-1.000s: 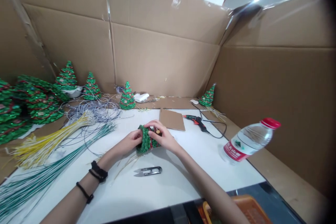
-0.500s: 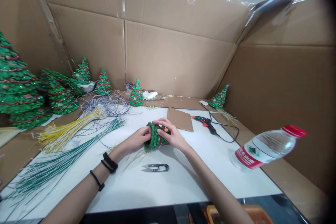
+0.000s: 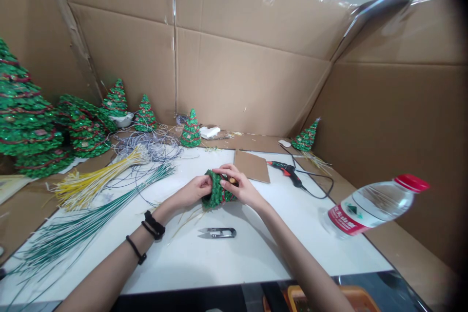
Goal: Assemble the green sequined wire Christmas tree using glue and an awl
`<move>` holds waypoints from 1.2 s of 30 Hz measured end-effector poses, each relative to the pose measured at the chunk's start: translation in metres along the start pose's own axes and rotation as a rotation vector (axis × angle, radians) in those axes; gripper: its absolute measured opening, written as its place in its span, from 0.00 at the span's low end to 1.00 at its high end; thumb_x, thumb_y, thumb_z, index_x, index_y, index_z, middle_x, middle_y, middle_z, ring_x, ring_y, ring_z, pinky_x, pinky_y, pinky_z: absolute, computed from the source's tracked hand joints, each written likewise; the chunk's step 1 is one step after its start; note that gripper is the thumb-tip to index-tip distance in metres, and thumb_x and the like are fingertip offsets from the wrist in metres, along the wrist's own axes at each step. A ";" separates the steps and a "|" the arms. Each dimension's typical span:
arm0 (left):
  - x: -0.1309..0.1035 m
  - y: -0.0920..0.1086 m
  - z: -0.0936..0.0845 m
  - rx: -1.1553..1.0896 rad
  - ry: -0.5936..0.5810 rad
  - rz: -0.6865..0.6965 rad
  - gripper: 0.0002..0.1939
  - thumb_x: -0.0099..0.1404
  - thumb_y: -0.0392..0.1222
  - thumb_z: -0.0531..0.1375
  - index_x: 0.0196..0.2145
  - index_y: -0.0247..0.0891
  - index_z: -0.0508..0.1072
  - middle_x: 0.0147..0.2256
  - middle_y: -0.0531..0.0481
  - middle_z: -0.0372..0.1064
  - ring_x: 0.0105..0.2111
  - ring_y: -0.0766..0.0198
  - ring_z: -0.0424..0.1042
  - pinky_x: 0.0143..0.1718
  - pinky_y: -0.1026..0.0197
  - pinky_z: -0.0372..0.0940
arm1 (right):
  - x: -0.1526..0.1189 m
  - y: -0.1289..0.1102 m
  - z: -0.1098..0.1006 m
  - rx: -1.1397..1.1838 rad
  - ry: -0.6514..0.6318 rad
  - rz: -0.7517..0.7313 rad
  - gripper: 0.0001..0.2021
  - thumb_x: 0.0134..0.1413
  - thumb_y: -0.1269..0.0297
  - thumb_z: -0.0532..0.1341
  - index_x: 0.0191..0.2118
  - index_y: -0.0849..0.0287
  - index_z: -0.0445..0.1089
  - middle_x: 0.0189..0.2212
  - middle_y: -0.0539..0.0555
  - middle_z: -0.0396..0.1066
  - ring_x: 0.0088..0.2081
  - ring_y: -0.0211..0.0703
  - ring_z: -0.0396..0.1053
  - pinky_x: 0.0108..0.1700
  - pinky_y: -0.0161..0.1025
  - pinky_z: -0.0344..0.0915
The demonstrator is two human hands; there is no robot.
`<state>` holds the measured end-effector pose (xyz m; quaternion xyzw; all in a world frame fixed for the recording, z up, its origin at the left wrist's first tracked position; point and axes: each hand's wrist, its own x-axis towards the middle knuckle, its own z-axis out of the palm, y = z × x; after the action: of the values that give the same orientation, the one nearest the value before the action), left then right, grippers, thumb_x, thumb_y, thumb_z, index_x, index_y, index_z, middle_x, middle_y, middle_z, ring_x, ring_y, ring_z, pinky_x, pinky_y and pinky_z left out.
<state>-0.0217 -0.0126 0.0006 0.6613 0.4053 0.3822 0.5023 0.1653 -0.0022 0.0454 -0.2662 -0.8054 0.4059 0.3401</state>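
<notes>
A small green Christmas tree ornament (image 3: 216,194) with red trim lies on its side between my hands, its hollow base turned to the left. My left hand (image 3: 199,189) pinches the rim of that base, the fingertips partly inside and hidden. From above and the right, my right hand (image 3: 237,184) wraps its fingers over the tree's body. Just below, thread snips (image 3: 217,233) rest on the white board (image 3: 256,256). A few pale yellow strands (image 3: 188,219) lie under the tree, beside my left wrist.
Green wires (image 3: 98,224), yellow stems (image 3: 98,178) and tangled grey wire (image 3: 146,144) spread at left. Finished-looking trees (image 3: 27,112) stand behind them. A glue gun (image 3: 287,171), a cardboard piece (image 3: 252,165) and a tilted-looking water bottle (image 3: 369,207) are at right. Cardboard walls (image 3: 248,73) enclose the table.
Both hands keep the same grip on the tree, with hardly any finger movement. The whole view has shifted very slightly.
</notes>
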 end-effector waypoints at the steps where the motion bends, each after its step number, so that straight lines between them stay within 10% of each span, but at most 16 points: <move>1: 0.000 0.000 0.000 0.000 0.003 0.004 0.09 0.56 0.43 0.58 0.30 0.33 0.68 0.24 0.54 0.62 0.26 0.66 0.60 0.29 0.64 0.58 | 0.000 0.000 0.000 0.002 0.000 -0.001 0.19 0.55 0.52 0.56 0.50 0.52 0.69 0.43 0.55 0.58 0.48 0.46 0.61 0.54 0.44 0.55; 18: -0.003 0.002 0.009 -0.298 -0.081 0.010 0.15 0.59 0.44 0.59 0.41 0.33 0.73 0.36 0.47 0.72 0.35 0.61 0.68 0.41 0.59 0.61 | -0.005 0.002 0.001 -0.280 0.134 -0.016 0.16 0.58 0.55 0.54 0.50 0.51 0.68 0.47 0.56 0.65 0.50 0.48 0.59 0.55 0.49 0.54; 36: -0.005 0.009 0.020 -0.420 0.079 -0.041 0.19 0.52 0.46 0.64 0.39 0.33 0.74 0.29 0.48 0.73 0.29 0.63 0.69 0.34 0.62 0.61 | 0.000 0.016 0.005 -0.110 0.153 0.035 0.17 0.52 0.52 0.60 0.45 0.54 0.70 0.40 0.55 0.64 0.44 0.46 0.63 0.48 0.43 0.57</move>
<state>-0.0042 -0.0259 0.0045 0.5181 0.3498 0.4736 0.6204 0.1641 0.0044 0.0300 -0.3288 -0.7934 0.3452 0.3785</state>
